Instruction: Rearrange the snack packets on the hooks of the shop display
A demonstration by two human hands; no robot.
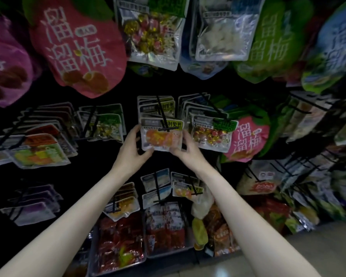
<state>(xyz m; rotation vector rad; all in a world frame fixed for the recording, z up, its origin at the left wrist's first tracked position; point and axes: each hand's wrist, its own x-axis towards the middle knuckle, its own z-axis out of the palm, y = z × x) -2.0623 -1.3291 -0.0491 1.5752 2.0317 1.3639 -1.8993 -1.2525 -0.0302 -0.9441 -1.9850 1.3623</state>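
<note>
Both hands — left hand (pixel 132 149), right hand (pixel 188 151) — grip the front packet (pixel 161 134).

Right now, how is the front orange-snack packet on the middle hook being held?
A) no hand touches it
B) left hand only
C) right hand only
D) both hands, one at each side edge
D: the left hand grips the left edge of the orange-snack packet and the right hand grips its right edge, at the hook.

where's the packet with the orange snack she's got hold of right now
In the head view, the orange snack packet hangs at centre, frontmost on its black hook, held between the left hand and right hand. The wrapped-candy packet hangs just to its right.
</note>
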